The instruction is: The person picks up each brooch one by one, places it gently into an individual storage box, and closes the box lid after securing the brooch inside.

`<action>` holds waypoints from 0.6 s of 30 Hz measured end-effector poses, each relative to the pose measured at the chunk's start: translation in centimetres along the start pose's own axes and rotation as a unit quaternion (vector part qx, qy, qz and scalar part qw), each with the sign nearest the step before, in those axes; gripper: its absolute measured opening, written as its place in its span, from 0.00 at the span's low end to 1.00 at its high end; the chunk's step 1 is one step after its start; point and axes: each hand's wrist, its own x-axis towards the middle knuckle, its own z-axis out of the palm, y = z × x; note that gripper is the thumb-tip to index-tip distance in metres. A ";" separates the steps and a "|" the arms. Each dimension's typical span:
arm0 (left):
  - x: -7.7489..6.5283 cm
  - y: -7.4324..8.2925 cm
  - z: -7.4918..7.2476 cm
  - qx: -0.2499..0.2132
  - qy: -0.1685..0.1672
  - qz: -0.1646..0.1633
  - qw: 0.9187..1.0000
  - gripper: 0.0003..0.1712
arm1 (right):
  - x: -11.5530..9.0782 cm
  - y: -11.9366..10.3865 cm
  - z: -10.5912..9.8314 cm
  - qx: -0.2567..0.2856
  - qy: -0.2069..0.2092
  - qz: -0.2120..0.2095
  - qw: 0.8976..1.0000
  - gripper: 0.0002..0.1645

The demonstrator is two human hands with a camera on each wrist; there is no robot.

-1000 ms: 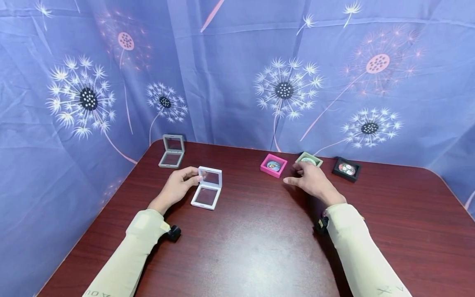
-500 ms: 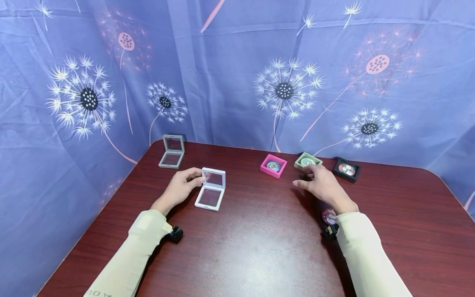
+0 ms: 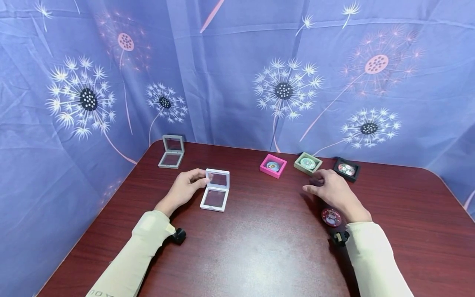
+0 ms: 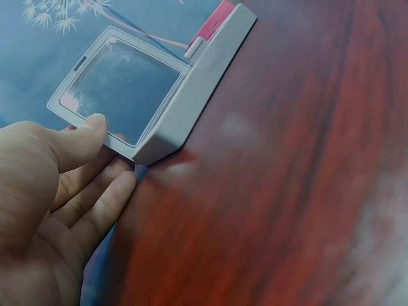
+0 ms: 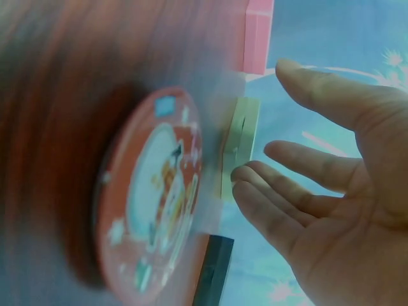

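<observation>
My left hand (image 3: 184, 190) pinches the raised lid of a white hinged display case (image 3: 214, 198), thumb on the lid's inner face. The case stands unfolded, its base flat on the table; the left wrist view shows its clear window (image 4: 124, 89). Over on the right, my right hand (image 3: 335, 194) hovers with loosely bent fingers and nothing in them. A red round disc with a snowman picture (image 3: 331, 217) lies on the table beside that wrist, large in the right wrist view. Just beyond the fingertips is a green square case (image 3: 308, 163) with a round picture disc inside.
A pink case (image 3: 273, 166) and a black case (image 3: 346, 169), each with a round disc, flank the green one. At the far left corner stands an unfolded grey case (image 3: 172, 152). A blue dandelion-print cloth (image 3: 230, 82) hangs behind the dark red table (image 3: 252, 247).
My left hand has slid the white case to the right. My right hand has drawn back rightward from the green case, uncovering it and the red disc.
</observation>
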 end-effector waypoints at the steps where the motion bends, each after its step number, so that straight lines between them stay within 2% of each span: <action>1: 0.0 0.0 0.1 -0.001 -0.001 -0.001 1.000 0.11 | -0.2 0.1 -0.1 0.002 -0.002 0.000 1.000 0.34; 5: 0.0 0.2 0.4 -0.002 -0.004 -0.003 1.000 0.10 | -0.7 0.2 -0.5 0.003 -0.008 0.005 1.000 0.33; 12: 0.0 0.5 1.0 -0.009 -0.007 0.004 1.000 0.09 | -1.3 0.3 -1.7 -0.024 -0.010 0.023 0.999 0.39; 18: 0.0 0.8 1.5 -0.013 -0.013 -0.004 1.000 0.09 | -1.7 0.6 -2.5 -0.031 -0.020 0.034 0.999 0.40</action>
